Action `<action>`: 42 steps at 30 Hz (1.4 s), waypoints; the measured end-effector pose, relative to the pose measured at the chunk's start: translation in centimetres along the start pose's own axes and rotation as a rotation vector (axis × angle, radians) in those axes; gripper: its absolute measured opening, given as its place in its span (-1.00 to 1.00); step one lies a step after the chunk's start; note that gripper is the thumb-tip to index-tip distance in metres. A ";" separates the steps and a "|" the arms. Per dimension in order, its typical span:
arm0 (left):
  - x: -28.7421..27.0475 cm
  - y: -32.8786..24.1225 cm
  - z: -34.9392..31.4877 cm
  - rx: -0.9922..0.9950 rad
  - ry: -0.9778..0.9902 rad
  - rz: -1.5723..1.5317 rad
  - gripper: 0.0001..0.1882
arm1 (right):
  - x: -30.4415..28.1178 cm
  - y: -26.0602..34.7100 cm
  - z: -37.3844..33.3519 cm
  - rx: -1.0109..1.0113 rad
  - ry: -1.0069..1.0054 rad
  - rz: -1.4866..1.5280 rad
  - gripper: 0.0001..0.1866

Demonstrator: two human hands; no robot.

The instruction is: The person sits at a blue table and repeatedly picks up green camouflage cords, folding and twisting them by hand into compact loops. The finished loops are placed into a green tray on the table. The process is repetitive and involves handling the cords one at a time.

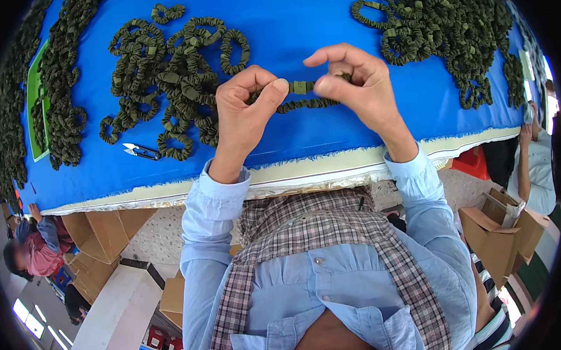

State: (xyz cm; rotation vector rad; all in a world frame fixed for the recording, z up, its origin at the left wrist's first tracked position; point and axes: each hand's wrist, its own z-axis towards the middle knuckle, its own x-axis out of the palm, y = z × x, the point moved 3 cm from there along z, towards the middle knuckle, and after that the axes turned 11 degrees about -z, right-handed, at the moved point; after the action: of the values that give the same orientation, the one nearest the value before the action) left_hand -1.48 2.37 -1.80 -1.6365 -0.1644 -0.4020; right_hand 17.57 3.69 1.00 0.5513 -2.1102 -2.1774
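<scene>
Left grip (243, 111) pinches dark green ruched band (300, 87); right grip (365, 87) appears to hold other end, index finger lifted. Band spans gap between grips, flat tab midway. This piece looks mid-handling, not yet set down. Loop pile (191, 75) left of left grip, larger heap (446, 27) beyond right grip; which are finished, cannot tell. Snips (142, 151) lie unused on worktop (311, 17), left of left grip.

Lighting: bright, mostly even; shadows soft. Glare: glowing white rectangular panel (29, 320), left, overexposed; white patch of light (553, 108), right edge, likewise burnt out. Tone: dark-green gathered fabric rings (189, 88), left heap, folds merging in shade. Focus: right hand's bare fingers (340, 90) slightly blurred. Distortion: blue cloth-covered counter (286, 24), near edge bowed; black vignetting, left and right corners.
</scene>
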 end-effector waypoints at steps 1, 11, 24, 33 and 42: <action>0.1 0.0 -0.1 -0.016 0.010 -0.030 -0.84 | 0.2 0.3 -0.1 -0.023 0.008 -0.122 -0.68; 0.7 0.0 -0.3 -0.006 0.010 -0.039 -0.86 | 1.5 0.1 -0.2 -0.190 -0.025 -0.297 -0.84; 0.9 -0.7 0.1 0.000 -0.007 -0.143 -0.91 | 0.7 0.6 -0.1 -0.104 0.046 -0.056 -0.65; -0.3 -0.3 -0.1 0.004 -0.088 -0.062 -0.85 | 0.5 0.2 -0.1 -0.071 0.015 -0.066 -0.60; 0.8 0.0 -0.4 0.031 -0.004 -0.051 -0.86 | 1.2 0.7 -0.2 -0.157 -0.012 -0.363 -0.79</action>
State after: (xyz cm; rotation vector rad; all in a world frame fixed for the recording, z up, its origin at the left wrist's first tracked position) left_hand -0.84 1.85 -1.46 -1.6052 -0.2146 -0.4333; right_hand 16.33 3.09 1.40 0.9734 -1.9456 -2.5059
